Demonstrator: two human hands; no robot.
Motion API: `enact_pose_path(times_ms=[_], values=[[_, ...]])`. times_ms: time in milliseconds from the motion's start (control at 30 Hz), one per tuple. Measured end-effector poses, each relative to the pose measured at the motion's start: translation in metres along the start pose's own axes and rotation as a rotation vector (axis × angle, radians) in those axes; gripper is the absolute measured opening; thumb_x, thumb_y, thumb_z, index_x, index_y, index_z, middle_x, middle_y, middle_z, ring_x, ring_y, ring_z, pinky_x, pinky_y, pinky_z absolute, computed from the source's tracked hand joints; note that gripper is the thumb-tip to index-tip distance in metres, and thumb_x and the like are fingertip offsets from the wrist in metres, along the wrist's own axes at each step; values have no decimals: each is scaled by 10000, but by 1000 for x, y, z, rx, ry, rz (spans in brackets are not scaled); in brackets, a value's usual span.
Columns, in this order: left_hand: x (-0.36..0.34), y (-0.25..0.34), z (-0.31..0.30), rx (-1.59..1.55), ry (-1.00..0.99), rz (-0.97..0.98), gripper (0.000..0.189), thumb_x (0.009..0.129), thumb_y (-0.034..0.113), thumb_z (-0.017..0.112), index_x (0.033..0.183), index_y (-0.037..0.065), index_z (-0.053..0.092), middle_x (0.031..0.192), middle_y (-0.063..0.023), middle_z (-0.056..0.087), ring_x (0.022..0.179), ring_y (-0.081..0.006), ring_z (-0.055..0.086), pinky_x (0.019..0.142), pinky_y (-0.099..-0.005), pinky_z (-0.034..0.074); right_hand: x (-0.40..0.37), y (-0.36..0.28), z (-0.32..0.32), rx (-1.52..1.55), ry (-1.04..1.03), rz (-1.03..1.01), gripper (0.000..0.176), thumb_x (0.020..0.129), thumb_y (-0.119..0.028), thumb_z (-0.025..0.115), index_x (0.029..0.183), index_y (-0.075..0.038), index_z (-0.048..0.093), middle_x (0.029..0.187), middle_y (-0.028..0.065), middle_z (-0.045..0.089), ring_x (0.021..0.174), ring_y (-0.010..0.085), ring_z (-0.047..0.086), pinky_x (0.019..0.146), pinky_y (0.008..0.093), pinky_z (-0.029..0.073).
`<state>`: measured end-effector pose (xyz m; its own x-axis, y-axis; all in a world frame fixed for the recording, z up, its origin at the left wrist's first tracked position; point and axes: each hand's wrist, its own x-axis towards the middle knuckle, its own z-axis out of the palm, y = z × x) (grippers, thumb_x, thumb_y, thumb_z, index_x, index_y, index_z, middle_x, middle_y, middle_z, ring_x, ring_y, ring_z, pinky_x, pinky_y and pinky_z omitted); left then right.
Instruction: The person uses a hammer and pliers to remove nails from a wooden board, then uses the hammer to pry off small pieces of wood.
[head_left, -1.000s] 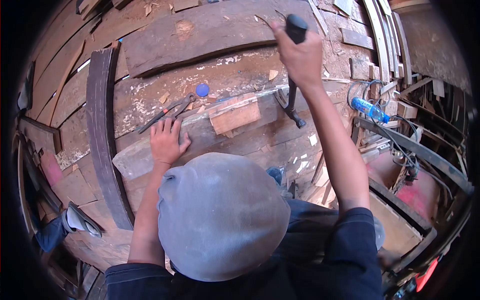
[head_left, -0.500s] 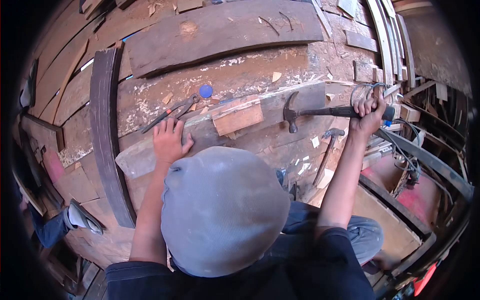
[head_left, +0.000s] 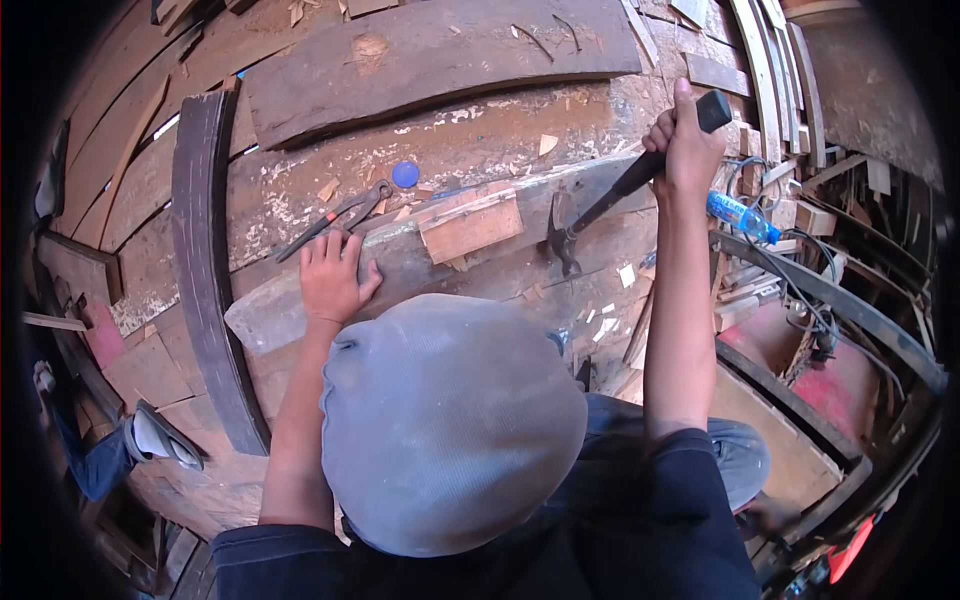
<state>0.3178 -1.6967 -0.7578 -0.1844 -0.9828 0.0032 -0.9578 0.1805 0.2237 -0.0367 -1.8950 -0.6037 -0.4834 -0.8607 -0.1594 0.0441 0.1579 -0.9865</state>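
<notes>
1. Gripping the hammer [head_left: 612,197] near the far end of its handle, the right hand [head_left: 686,142] is closing fully round it with the thumb pointing up. That end grip is probably giving the longest swing.
2. The hammer is slanting down toward seven o'clock from that hand. Its head is hanging at the plank [head_left: 400,268]; I cannot tell whether the two are touching.
3. The left hand [head_left: 333,277] is lying flat on the plank, at nine o'clock from the hammer head. Its fingers are spreading wide and holding nothing, and it is apparently pinning the plank down.
4. A small wood block [head_left: 470,226] is sitting on the plank between that hand and the hammer head.
5. Pliers [head_left: 335,220] are lying just past the left fingertips at twelve o'clock. A blue cap [head_left: 405,175] is lying beyond them at one o'clock.
6. A water bottle [head_left: 740,218] is lying at four o'clock from the right hand. Its blue label is showing too small to read, and no other writing is showing.
</notes>
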Motion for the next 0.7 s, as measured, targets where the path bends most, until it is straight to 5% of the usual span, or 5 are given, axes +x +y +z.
enact_pose_path(times_ms=[200,500,700], values=[[1,1,-3,-21,0,-4,388,775,370,642,1063,112,617,1013,-71,541,960,-260,508,819,-407,403,20,15,-7,52,249,-82,300,939,-225,684,812,-67,463,596,6,476,442,82,416,404,249,345],[2,-2,-3,-40,-2,8,399,773,364,648,1082,114,621,1029,-64,548,971,-258,514,823,-409,406,52,41,-71,176,415,75,298,941,-248,665,766,-87,485,609,-1,427,469,95,376,424,265,311],[-1,-2,2,-3,6,14,394,772,364,649,1076,115,619,1036,-67,552,978,-259,516,825,-409,404,74,38,-21,-2,181,60,275,899,-182,685,779,-18,498,617,43,509,440,108,443,394,269,348]])
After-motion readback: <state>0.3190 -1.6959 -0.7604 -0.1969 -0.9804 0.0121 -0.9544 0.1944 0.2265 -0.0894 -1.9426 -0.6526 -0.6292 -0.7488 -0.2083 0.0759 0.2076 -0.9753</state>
